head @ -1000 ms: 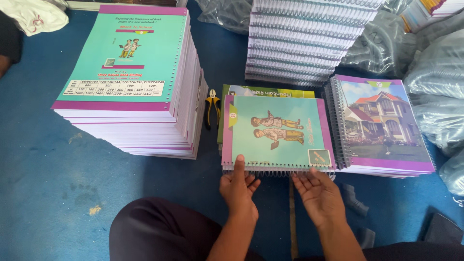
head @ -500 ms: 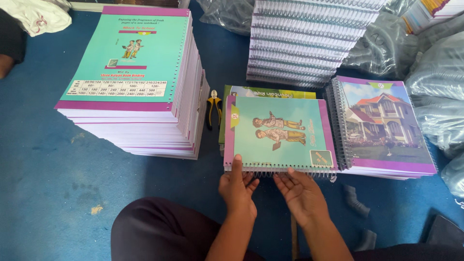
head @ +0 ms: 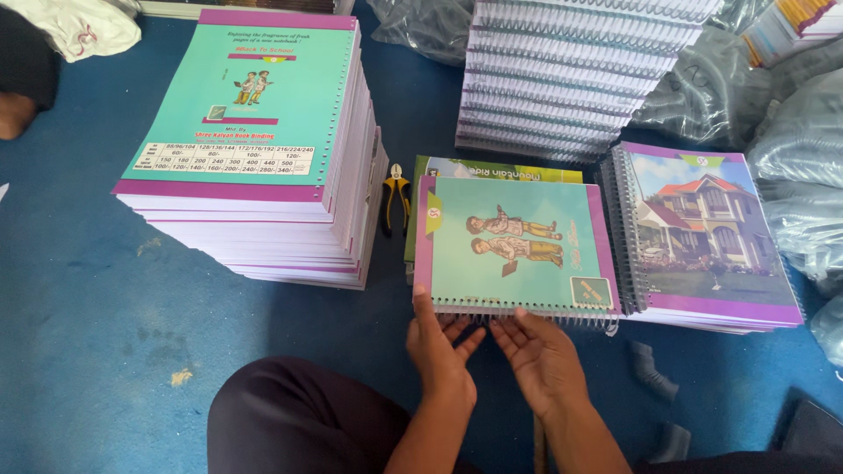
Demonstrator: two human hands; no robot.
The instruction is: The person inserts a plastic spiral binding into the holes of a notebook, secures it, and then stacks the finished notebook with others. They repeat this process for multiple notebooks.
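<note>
Resting at lower centre of the frame, the left hand [head: 439,347] and right hand [head: 540,355] touch the spiral wire edge [head: 527,312] of the teal notebook [head: 514,241], fingers spread, neither grip closed. Yellow-handled pliers [head: 396,197] lie just left, beside the tall stack [head: 255,175].

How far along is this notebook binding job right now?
Done: wire-bound notebooks stacked at the back and right, house-cover pile. In hand: left hand and right hand at the wire spiral of the teal notebook. Left: the tall stack with punched holes, no wire.
</note>
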